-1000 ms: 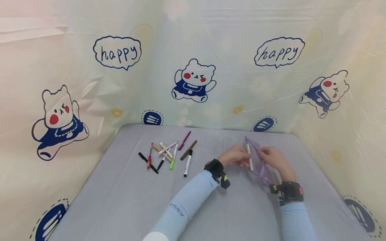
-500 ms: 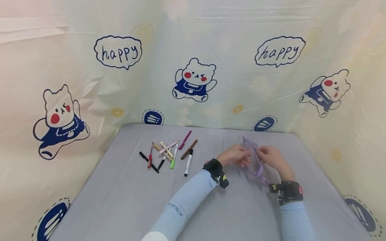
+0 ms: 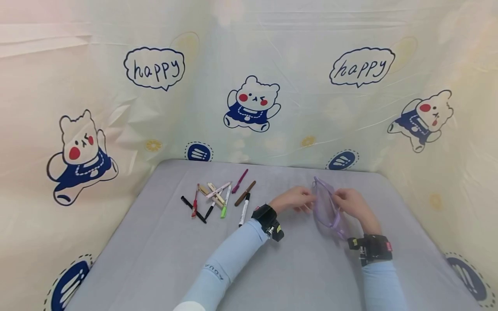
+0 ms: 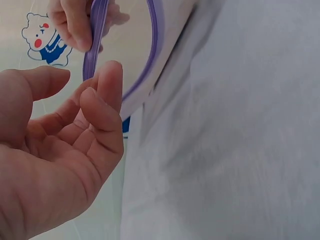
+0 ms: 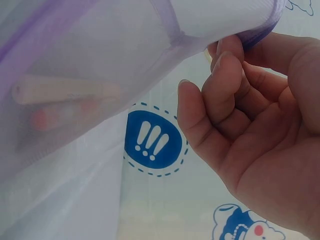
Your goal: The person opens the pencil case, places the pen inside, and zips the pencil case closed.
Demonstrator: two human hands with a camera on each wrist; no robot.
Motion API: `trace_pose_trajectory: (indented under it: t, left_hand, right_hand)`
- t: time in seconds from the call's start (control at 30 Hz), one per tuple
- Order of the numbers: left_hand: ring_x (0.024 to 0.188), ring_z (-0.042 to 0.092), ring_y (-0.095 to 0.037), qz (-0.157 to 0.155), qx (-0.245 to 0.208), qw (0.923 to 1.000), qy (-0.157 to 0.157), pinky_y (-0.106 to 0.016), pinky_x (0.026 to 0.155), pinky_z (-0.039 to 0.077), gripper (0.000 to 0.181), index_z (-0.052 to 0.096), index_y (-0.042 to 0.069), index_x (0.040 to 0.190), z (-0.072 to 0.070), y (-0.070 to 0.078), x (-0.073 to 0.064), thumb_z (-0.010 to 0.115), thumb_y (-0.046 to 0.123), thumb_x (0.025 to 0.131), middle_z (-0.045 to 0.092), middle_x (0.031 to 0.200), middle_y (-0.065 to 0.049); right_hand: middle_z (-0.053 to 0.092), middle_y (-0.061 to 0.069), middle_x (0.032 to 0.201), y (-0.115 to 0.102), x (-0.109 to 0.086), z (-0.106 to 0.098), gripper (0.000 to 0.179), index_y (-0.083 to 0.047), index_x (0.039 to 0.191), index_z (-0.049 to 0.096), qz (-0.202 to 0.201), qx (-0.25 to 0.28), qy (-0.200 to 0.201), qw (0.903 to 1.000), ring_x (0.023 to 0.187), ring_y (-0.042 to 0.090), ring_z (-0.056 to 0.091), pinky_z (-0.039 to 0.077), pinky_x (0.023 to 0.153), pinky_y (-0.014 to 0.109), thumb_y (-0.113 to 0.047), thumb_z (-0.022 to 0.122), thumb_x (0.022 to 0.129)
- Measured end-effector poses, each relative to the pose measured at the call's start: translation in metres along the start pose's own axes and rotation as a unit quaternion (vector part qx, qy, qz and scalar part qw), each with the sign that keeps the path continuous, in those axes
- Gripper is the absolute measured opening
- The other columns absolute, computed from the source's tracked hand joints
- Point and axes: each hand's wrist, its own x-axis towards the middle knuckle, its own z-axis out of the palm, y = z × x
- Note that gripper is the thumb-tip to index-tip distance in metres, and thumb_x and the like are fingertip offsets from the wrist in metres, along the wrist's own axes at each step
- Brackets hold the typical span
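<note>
A see-through purple mesh zipper pouch stands on the right half of the table, its mouth spread. My right hand pinches the zipper edge between thumb and fingers. Two pens show through the mesh in the right wrist view: a pale beige one and a red-tipped one. At the pouch's left side is my left hand, holding nothing. In the left wrist view its thumb and loosely bent fingers stand apart, with fingertips right by the purple zipper.
Several pens lie in a crossed pile on the left half of the grey-covered table. Beside them are a magenta pen, a brown pen and a white marker with black cap. A printed curtain surrounds the table.
A pale pen at my left hand has gone into the pouch, out of that hand's grip. The left hand has drawn back leftward; the right hand still holds the pouch edge.
</note>
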Motion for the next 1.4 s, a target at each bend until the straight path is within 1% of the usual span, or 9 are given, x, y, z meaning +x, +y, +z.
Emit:
trace_pose_trajectory:
  t: [0.27,0.5,0.57,0.63,0.83,0.97,1.03,1.13,1.4]
  left_hand:
    - [0.079,0.069,-0.013,-0.013,0.064,0.9978,0.011,-0.029,0.066,0.056,0.03,0.066,0.009,0.112,-0.027,-0.018,-0.023,0.052,0.033,0.1,0.072,0.091,0.001]
    - [0.074,0.069,-0.014,-0.031,0.123,0.9896,0.068,-0.03,0.064,0.055,0.028,0.066,0.008,0.109,-0.066,-0.025,-0.048,0.052,0.031,0.101,0.072,0.089,-0.002]
    - [0.071,0.067,-0.013,-0.046,0.153,0.983,0.091,-0.028,0.061,0.053,0.026,0.065,0.009,0.107,-0.075,-0.027,-0.055,0.052,0.031,0.1,0.07,0.086,-0.002]
    - [0.067,0.062,-0.011,-0.062,0.194,0.972,0.118,-0.026,0.058,0.049,0.024,0.065,0.011,0.103,-0.08,-0.029,-0.061,0.052,0.03,0.1,0.066,0.081,0.0]
    - [0.054,0.043,-0.011,-0.09,0.325,0.9243,0.178,-0.025,0.048,0.033,0.026,0.06,0.008,0.08,-0.089,-0.037,-0.076,0.051,0.025,0.098,0.046,0.063,0.002]
    - [0.053,0.043,-0.012,-0.103,0.366,0.9054,0.188,-0.024,0.045,0.032,0.021,0.065,0.005,0.089,-0.091,-0.044,-0.087,0.054,0.022,0.097,0.046,0.065,0.001]
    - [0.054,0.045,-0.013,-0.111,0.373,0.9027,0.185,-0.024,0.046,0.033,0.019,0.067,0.004,0.094,-0.092,-0.047,-0.091,0.057,0.02,0.096,0.048,0.068,-0.001]
    - [0.057,0.048,-0.014,-0.121,0.384,0.8988,0.174,-0.024,0.047,0.036,0.017,0.067,0.003,0.092,-0.093,-0.051,-0.095,0.061,0.019,0.094,0.052,0.072,-0.003]
    - [0.049,0.049,-0.012,-0.139,0.404,0.8907,0.155,-0.024,0.043,0.038,0.026,0.058,0.008,0.068,-0.092,-0.058,-0.101,0.063,0.019,0.091,0.052,0.061,-0.001]
  right_hand:
    - [0.067,0.009,0.075,0.003,-0.003,0.001,0.021,0.003,0.093,0.067,0.0,0.0,-0.015,0.9999,0.065,0.015,0.059,0.047,0.06,0.028,-0.014,0.055,0.097]
    - [0.067,0.01,0.078,0.004,0.003,-0.001,0.023,0.004,0.097,0.066,0.002,0.007,-0.006,1.0,0.067,0.015,0.059,0.049,0.061,0.028,-0.015,0.054,0.097]
    - [0.067,0.009,0.078,0.003,0.004,-0.002,0.024,0.004,0.098,0.066,0.004,0.004,-0.008,1.0,0.068,0.015,0.06,0.049,0.062,0.028,-0.015,0.054,0.098]
    - [0.067,0.01,0.079,0.002,0.005,-0.003,0.024,0.006,0.099,0.066,0.002,0.003,-0.012,0.9999,0.068,0.015,0.06,0.049,0.062,0.028,-0.015,0.054,0.098]
    - [0.066,0.011,0.078,0.0,0.003,-0.002,0.023,0.006,0.098,0.066,0.003,0.006,-0.015,0.9999,0.067,0.015,0.059,0.05,0.062,0.029,-0.014,0.054,0.097]
    - [0.067,0.01,0.079,0.001,0.001,-0.001,0.023,0.005,0.098,0.066,0.006,0.003,-0.019,0.9998,0.068,0.014,0.059,0.049,0.063,0.029,-0.015,0.054,0.098]
    - [0.067,0.01,0.079,0.001,0.0,-0.001,0.023,0.004,0.098,0.066,0.007,0.003,-0.017,0.9998,0.068,0.014,0.059,0.049,0.063,0.029,-0.015,0.055,0.097]
    - [0.067,0.01,0.078,0.002,0.0,-0.001,0.022,0.005,0.097,0.066,0.004,0.002,-0.017,0.9998,0.068,0.014,0.059,0.049,0.062,0.03,-0.014,0.054,0.097]
    - [0.066,0.01,0.078,-0.002,-0.001,-0.003,0.023,0.005,0.097,0.066,0.006,0.004,-0.018,0.9998,0.068,0.015,0.059,0.048,0.063,0.03,-0.014,0.054,0.098]
